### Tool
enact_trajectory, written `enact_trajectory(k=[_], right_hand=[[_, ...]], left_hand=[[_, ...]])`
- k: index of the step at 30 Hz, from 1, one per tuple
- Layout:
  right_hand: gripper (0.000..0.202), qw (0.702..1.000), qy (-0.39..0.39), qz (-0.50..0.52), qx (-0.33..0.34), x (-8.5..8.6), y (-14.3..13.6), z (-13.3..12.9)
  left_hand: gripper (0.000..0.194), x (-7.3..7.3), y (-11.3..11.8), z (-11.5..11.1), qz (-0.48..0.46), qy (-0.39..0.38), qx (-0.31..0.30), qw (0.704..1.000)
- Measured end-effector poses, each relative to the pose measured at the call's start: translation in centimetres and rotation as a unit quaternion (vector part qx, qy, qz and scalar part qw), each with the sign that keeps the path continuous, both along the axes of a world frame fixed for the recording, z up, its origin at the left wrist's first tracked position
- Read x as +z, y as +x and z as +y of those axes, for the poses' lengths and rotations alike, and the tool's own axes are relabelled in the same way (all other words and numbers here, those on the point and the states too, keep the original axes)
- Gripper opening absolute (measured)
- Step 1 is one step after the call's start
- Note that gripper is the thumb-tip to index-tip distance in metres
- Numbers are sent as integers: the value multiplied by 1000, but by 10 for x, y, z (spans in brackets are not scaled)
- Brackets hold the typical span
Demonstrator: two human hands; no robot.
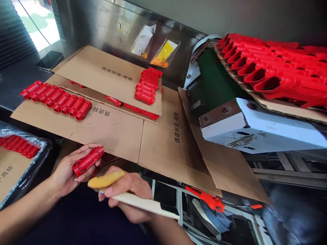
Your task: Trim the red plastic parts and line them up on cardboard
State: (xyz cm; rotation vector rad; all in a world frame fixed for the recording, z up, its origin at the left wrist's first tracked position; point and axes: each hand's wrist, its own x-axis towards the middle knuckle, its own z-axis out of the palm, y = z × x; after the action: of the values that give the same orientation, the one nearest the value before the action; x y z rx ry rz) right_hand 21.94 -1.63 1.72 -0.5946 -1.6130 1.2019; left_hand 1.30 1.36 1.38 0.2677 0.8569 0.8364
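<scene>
Bin [45,149] left of cardboard [120,134], phone [49,60] just beyond its far-left corner. By cardboard's near edge, left hand [67,166] clasps tube [88,161]; right hand [130,190] grips white tool [143,201], tip perhaps hidden. Bags [144,41] behind cardboard. Right of cardboard: conveyor [222,76] bearing red parts [278,75].

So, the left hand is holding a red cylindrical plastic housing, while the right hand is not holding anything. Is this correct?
Not quite: the right hand is not free. The head view shows it holding a slim white tool. The left hand is indeed holding a red cylindrical plastic housing.
</scene>
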Motion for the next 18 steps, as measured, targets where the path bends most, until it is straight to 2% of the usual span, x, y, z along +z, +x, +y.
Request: enact_trajectory(k=[4, 8, 12, 18], right_hand=[[10, 989, 51, -35, -136, -9, -3, -1], [21, 967, 118, -76, -213, -17, -10, 0], [27, 954, 163, -96, -231, -19, -15, 0], [29, 947, 195, -96, -238, -18, -18, 4]], left_hand=[[44, 3, 0, -2, 78, 76, 85, 990], [39, -2, 0, -6, 143, 202, 176, 953], [28, -8, -2, -10, 186, 282, 183, 923], [23, -10, -6, -15, 217, 312, 166, 910]])
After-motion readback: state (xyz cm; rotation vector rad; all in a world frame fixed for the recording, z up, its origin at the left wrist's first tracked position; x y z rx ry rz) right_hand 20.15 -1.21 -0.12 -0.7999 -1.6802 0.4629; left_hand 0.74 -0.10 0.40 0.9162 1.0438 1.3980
